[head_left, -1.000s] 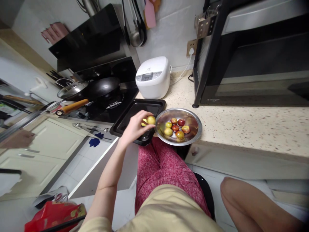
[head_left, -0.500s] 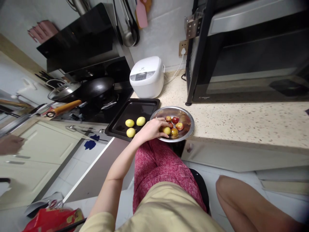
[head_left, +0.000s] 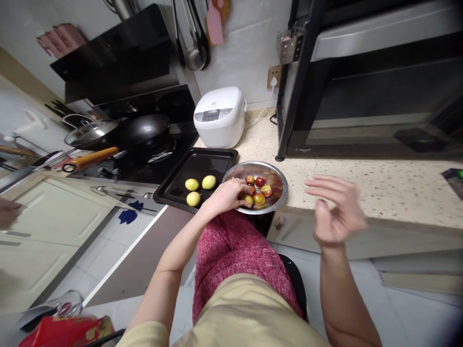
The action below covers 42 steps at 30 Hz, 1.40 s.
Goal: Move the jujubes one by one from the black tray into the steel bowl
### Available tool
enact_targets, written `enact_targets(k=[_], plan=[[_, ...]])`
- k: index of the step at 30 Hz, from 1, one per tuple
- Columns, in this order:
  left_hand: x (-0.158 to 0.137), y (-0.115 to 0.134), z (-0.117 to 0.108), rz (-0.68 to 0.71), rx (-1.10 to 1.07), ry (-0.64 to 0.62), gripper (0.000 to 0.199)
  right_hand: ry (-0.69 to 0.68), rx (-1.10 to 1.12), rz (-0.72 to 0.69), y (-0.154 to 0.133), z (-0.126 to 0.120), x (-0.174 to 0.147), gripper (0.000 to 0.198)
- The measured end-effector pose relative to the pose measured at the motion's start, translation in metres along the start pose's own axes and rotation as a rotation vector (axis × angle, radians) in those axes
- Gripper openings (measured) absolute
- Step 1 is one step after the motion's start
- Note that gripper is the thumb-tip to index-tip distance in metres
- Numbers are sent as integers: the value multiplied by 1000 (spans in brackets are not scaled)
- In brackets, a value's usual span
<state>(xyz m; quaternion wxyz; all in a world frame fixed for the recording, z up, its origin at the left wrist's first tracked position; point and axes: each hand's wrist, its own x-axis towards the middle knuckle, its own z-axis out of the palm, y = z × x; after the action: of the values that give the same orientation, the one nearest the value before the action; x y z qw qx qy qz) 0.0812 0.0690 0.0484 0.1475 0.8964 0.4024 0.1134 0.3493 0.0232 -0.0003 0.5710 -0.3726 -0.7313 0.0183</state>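
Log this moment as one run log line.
left hand: at fruit in metal bowl; right hand: raised, open; baking tray: three yellow fruits

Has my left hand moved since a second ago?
Yes: the left hand has moved rightward against the white rice cooker, from over the black tray into the metal bowl.
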Motion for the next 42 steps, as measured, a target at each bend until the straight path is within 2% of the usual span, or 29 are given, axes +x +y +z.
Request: enact_targets(k=[2,5,10,14,18,25,29,33,35,39,42], plan=[[1,1,1,-16,20,16,23,14,45,9,13,12,6,27],[1,3,3,-58,60,39,25,-134,83,44,38,31,14,28],[-10,4,2,-45,-43,112,27,-250,205,95,65,42,17,31],[-22,3,4,-107,-71,251,25,-309,280,182,67,41,14,35],[-23,2,12,-77,-90,230,35,-352,313,232,67,40,12,38],[-17,6,19,-45,-149,185,33,-392,327,235,68,38,13,38],[-33,6,13,-31,-199,302,34,-393,334,235,67,37,14,36],[-66,-2,9,-229,-129,539,34,-396,349,226,67,37,13,36],[-85,-9,9,-354,-45,612,34,-397,346,224,67,36,13,36],[-117,-18,11,-565,113,660,37,-398,334,213,69,35,12,37],[-129,-19,13,-680,202,626,37,-393,321,204,71,35,11,36]])
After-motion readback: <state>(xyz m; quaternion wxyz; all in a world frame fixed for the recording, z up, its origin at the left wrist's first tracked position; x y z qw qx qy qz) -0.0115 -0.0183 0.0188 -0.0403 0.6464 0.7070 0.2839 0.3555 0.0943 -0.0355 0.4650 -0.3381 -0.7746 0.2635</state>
